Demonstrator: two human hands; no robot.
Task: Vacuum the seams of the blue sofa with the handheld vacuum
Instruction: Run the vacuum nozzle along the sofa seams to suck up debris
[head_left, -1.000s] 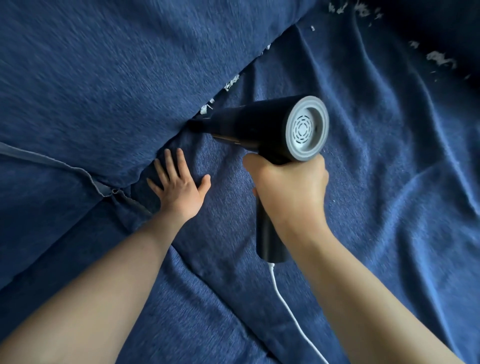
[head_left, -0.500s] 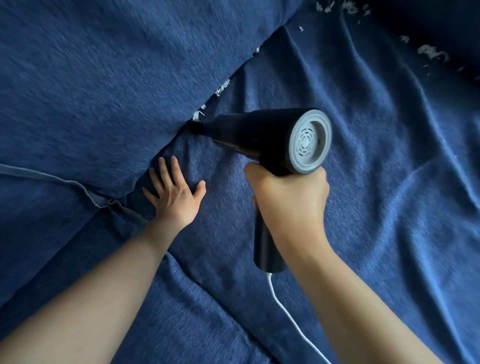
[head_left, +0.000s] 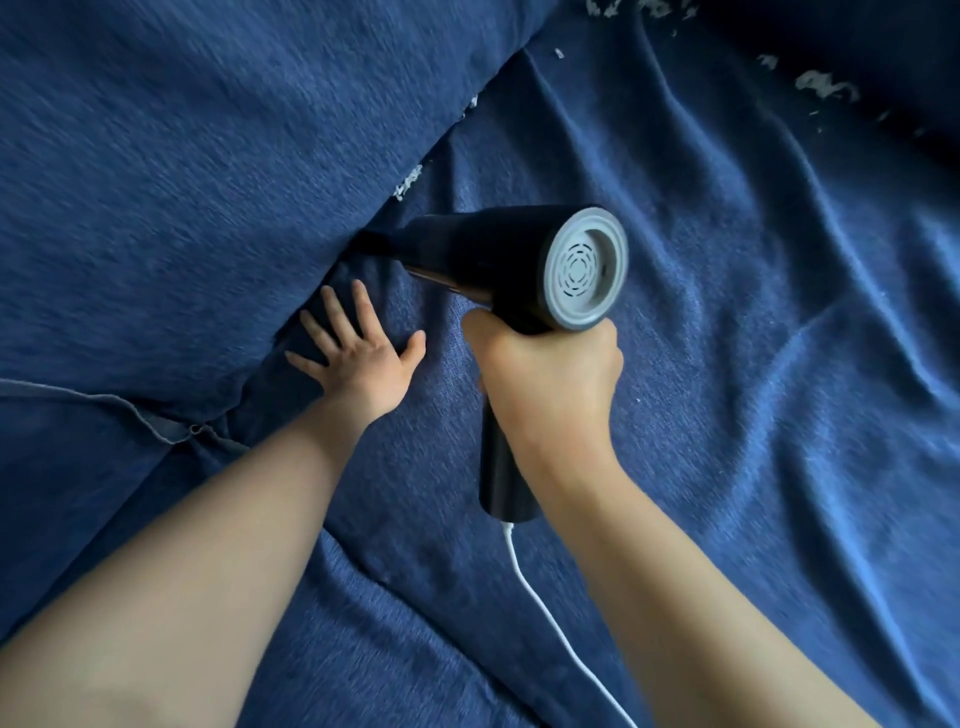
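A person's right hand grips the black handle of a handheld vacuum, fingers and thumb wrapped around it just under the barrel, while the left hand lies flat with fingers spread on the blue sofa seat fabric. The vacuum's narrow nozzle points away from the right hand and sits in the seam where the back cushion meets the seat, just beyond the left hand's fingertips. The grey vented rear cap of the barrel faces the camera above the right hand's knuckles. A white cord leaves the bottom of the handle below the right wrist and runs toward the lower edge of the view between the 2 forearms. White debris lies along the seam past the nozzle, farther from both hands, and more white flecks are scattered on the wrinkled fabric well beyond the right hand. A pale stitched hem crosses the cushion to the outside of the left forearm.
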